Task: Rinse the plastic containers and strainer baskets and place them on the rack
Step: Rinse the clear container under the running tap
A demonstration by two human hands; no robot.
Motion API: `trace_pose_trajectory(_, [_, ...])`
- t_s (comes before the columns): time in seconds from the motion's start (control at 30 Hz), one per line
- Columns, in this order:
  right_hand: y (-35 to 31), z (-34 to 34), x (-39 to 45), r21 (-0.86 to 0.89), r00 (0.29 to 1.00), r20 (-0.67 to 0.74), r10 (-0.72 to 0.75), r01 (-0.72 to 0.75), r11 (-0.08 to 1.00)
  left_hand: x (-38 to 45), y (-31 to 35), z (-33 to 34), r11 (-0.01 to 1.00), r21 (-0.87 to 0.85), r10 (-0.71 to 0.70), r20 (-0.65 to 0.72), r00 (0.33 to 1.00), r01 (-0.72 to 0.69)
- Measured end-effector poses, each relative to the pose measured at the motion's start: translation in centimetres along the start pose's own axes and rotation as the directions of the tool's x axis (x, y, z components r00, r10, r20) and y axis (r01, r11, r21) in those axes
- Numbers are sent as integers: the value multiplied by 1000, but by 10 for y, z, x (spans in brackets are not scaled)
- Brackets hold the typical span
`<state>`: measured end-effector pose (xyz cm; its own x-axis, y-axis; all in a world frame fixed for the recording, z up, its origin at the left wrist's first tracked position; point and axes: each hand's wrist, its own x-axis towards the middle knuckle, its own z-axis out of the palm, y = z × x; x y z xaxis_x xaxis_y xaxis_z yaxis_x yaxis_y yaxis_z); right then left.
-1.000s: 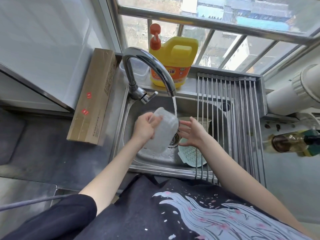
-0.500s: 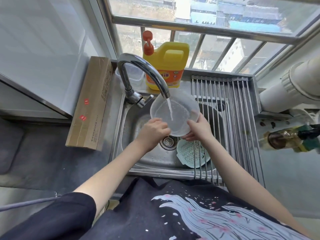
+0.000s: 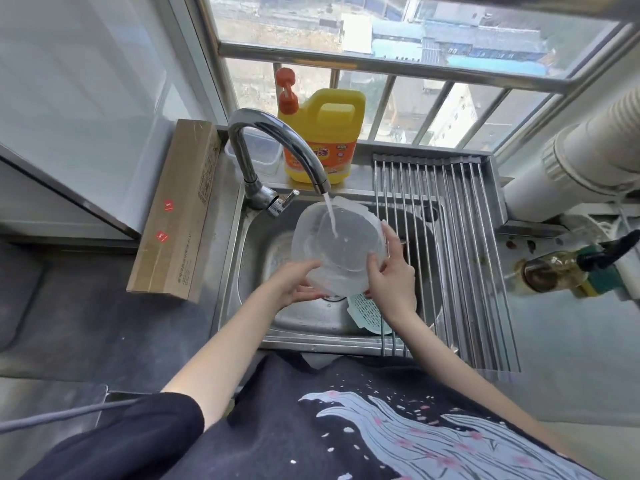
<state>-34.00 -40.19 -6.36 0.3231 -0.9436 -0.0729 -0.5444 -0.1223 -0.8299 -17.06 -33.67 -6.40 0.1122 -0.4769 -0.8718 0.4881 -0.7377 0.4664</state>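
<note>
Under the running chrome tap (image 3: 277, 147), a clear round plastic container (image 3: 337, 247) is gripped by left hand (image 3: 294, 284) and right hand (image 3: 393, 275).

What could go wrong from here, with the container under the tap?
1. Water from the faucet strikes the tilted clear container; it may splash toward the cardboard box.
2. The left hand and right hand hold it only at its near and right rim; wet plastic could slip onto the strainer basket below.
</note>
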Motion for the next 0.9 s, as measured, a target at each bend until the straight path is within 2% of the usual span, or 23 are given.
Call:
trace_pose_trajectory(0.07, [8,-5,-5,72,999,32,-23,21,997,6,-5,-5,996,-30,-83,32,996,84])
trace_pose_trajectory(0.13, [11,-10,-7,65,993,113,-33,26,998,5,-12,-8,991,-15,-128,87,988,130])
trace_pose_trajectory(0.2, [8,-15,-7,69,972,225,65,-82,994,3,-18,-8,996,62,-72,81,994,67])
trace_pose_trajectory(0.27, [6,-17,-5,128,915,331,231,-286,950,5,-23,-10,987,143,82,-16,997,-78])
trace_pose_trajectory(0.3, [6,-19,-3,175,868,377,324,-410,895,7,-25,-13,968,197,177,-95,980,-156])
trace_pose_trajectory(0.37, [4,-23,1,291,745,467,476,-638,713,6,-27,-18,922,295,318,-205,926,-251])
trace_pose_trajectory(0.4, [2,-24,2,336,700,507,503,-698,633,7,-28,-22,905,325,356,-227,907,-274])
trace_pose_trajectory(0.43, [-1,-24,3,357,683,529,505,-718,597,6,-28,-24,897,340,371,-232,899,-282])
trace_pose_trajectory(0.5, [-7,-22,7,342,706,514,488,-690,638,5,-25,-29,911,339,319,-218,922,-235])
trace_pose_trajectory(0.63, [-20,-21,21,60,825,400,400,-459,887,-1,-8,-32,958,287,77,-191,979,-20])
trace_pose_trajectory(0.7, [-26,-23,28,-154,845,400,355,-320,935,-5,6,-31,940,340,21,-154,988,33])
trace_pose_trajectory(0.77, [-28,-24,34,-303,843,423,333,-215,928,-6,19,-29,929,364,-25,-114,993,66])
trace_pose_trajectory(0.83, [-33,-25,39,-305,861,400,314,-198,931,-3,28,-28,939,336,-39,-97,995,70])
trace_pose_trajectory(0.9, [-42,-24,43,-235,897,344,279,-205,950,0,32,-26,966,255,-18,-108,994,45])
